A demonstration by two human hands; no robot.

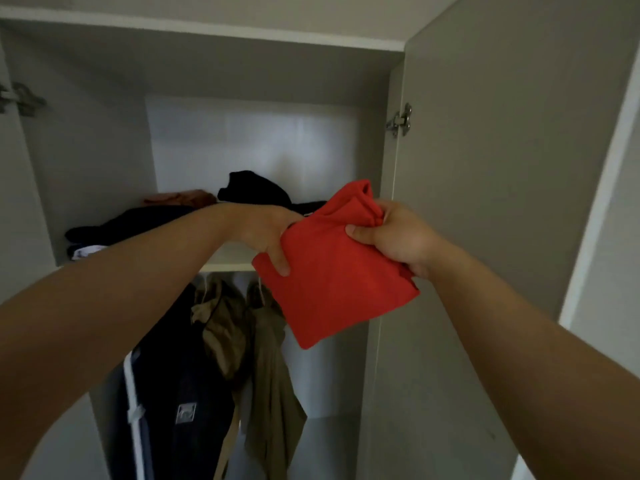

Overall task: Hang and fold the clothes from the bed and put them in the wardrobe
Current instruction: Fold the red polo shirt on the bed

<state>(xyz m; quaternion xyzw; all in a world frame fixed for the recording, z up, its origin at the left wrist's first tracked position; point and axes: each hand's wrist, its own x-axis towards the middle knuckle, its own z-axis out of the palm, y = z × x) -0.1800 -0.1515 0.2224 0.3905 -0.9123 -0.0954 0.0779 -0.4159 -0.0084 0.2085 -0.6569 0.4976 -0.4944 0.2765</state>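
— What's at the far left?

— One metal hinge (pixel 20 98) on the left wall of the open wardrobe (pixel 207 64). There are two hinges in all; the second hinge (pixel 400 121) holds the open door (pixel 502 168) at the right.

— And the shelf?

— One shelf (pixel 228 261). At its left end is a black pile (pixel 131 223) with a bit of white cloth (pixel 88 251) under it. I can't count the pieces in the pile. Behind it lies one orange-brown garment (pixel 180 197), then one crumpled black garment (pixel 252 188) toward the back.

— Below the shelf?

— Three hanging garments: one dark garment (pixel 180 375) at the left, then two khaki ones, a shorter khaki garment (pixel 221 327) and a longer khaki garment (pixel 273 393).

— The hands?

— Two, both raised and both on one folded red garment (pixel 332 282). The left hand (pixel 268 237) holds its left edge, with the thumb pressed on the front and the fingers hidden behind the cloth. The right hand (pixel 391 233) grips the bunched upper right corner, fingers curled round it.

— Where is the red piece exactly?

— In the air before the right part of the shelf, across its front edge. I can't tell whether it touches the shelf.
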